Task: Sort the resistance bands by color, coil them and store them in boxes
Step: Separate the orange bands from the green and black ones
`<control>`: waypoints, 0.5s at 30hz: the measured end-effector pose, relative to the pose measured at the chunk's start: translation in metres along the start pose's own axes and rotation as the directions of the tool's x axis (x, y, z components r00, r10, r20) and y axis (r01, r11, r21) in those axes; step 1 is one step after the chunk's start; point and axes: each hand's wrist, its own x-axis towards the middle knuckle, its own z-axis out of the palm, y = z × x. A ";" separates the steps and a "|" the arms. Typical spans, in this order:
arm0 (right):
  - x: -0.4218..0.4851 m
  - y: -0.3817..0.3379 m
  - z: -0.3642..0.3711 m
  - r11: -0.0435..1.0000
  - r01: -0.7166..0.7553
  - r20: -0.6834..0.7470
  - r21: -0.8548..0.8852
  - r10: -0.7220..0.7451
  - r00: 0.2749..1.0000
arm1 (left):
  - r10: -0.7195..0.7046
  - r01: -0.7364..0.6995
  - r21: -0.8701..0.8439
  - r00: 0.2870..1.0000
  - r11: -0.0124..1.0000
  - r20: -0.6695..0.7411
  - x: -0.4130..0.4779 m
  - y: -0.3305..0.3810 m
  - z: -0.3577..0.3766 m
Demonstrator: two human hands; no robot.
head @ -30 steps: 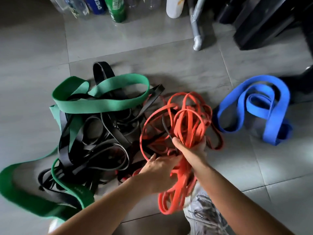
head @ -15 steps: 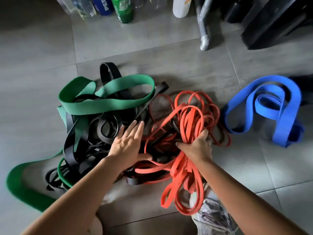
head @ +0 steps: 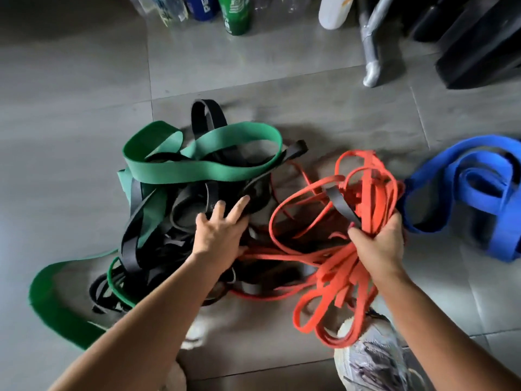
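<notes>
Grey floor tiles [head: 324, 114], bands in a tangle, orange being pulled free to the right.

Right hand [head: 379, 244] is clenched around the orange bands [head: 363, 193], one black strip caught among them, while the left hand [head: 222, 230], fingers spread flat, presses the black bands [head: 180, 204] under the green band [head: 203, 170] (nearer hand to the snag). Orange strands trail leftward beneath it; blue band [head: 462, 190] lies apart at right.

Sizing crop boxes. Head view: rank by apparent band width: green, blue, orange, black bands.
1. green bands and blue bands: alike, not ranking them
2. black bands
3. orange bands, gripped in right hand
</notes>
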 end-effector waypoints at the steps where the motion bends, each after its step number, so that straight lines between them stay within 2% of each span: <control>1: 0.000 -0.005 0.003 1.000 0.006 0.015 -0.005 -0.006 1.000 | 0.000 0.000 0.009 1.000 1.000 -0.029 -0.004 -0.009 0.002; 4: 0.000 -0.024 0.022 0.999 0.011 0.107 -0.051 -0.005 0.994 | -0.058 0.060 0.020 0.995 0.998 -0.075 -0.014 -0.041 0.007; 6: -0.001 -0.037 0.037 0.993 0.026 0.217 -0.112 -0.001 0.976 | -0.144 0.145 0.012 0.989 0.989 -0.021 -0.022 -0.069 0.014; 9: -0.007 -0.062 0.060 0.974 0.097 0.380 -0.203 -0.012 0.925 | -0.300 0.297 0.072 0.954 0.952 0.032 -0.045 -0.118 0.029; 12: -0.019 -0.085 0.081 0.950 0.197 0.499 -0.244 -0.052 0.865 | -0.363 0.360 0.108 0.932 0.927 0.008 -0.072 -0.159 0.040; 15: -0.035 -0.098 0.095 0.939 0.259 0.577 -0.227 -0.084 0.812 | -0.426 0.406 0.194 0.902 0.893 0.075 -0.093 -0.195 0.050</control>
